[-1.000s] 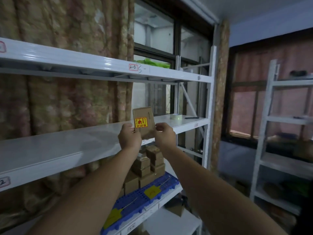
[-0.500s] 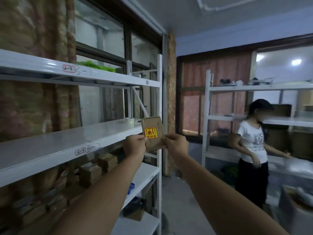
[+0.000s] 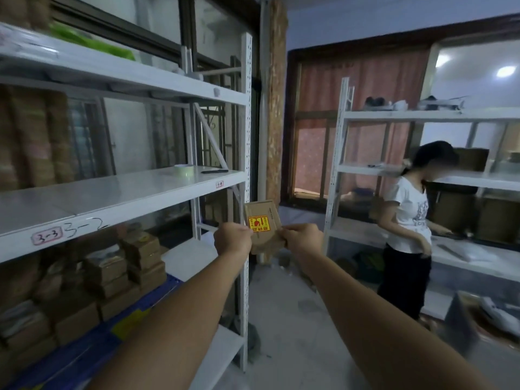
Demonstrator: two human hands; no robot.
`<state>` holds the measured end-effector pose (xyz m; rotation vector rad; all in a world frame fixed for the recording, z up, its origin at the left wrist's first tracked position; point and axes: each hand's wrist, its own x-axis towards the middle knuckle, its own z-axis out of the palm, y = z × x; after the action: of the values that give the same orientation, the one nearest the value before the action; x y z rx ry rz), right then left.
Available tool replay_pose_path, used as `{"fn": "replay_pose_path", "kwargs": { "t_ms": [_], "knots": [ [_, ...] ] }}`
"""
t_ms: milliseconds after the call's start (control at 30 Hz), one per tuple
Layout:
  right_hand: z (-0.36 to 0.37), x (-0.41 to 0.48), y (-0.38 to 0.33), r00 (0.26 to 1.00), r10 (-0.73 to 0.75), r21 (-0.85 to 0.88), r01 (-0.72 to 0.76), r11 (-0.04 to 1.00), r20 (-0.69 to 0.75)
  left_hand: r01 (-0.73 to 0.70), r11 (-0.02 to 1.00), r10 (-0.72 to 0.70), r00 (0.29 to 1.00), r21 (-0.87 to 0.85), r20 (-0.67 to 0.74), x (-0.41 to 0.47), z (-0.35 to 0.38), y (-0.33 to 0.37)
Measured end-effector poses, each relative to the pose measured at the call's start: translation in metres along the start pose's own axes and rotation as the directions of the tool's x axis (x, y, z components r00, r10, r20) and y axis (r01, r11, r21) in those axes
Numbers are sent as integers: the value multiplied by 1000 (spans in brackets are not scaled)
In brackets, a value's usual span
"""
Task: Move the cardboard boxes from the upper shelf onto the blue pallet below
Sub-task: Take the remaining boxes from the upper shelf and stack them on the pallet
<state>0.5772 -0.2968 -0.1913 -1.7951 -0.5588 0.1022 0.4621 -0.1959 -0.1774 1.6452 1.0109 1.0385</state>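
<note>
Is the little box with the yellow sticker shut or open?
Shut. The little box shows a flat, closed face with its yellow sticker, pinched between the left hand and right hand.

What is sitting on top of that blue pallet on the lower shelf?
Stacks of small cardboard boxes cover most of the blue pallet. A yellow patch shows near its front edge. The pallet's far left end is too dark and blurred to make out.

Stacked boxes [image 3: 140, 266] on pallet [image 3: 157, 294], lower left rack. Tape roll [image 3: 184, 170] on shelf [image 3: 118, 192] above. Second rack [image 3: 340, 164] right, person [image 3: 405, 220] before it.
</note>
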Motion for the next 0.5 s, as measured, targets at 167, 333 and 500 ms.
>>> {"fn": "replay_pose_path", "kwargs": {
  "t_ms": [167,333,500],
  "knots": [
    [38,28,22,998,48,6,-48,999,29,114,993,-113,993,-31,28,48,15,-47],
    [114,63,33,988,32,-4,-32,999,149,192,981,-191,981,11,-41,120,5,-101],
    [197,113,32,968,11,-19,-6,1000,250,241,969,-246,963,-58,-113,192,-7,-135]
  ]
}}
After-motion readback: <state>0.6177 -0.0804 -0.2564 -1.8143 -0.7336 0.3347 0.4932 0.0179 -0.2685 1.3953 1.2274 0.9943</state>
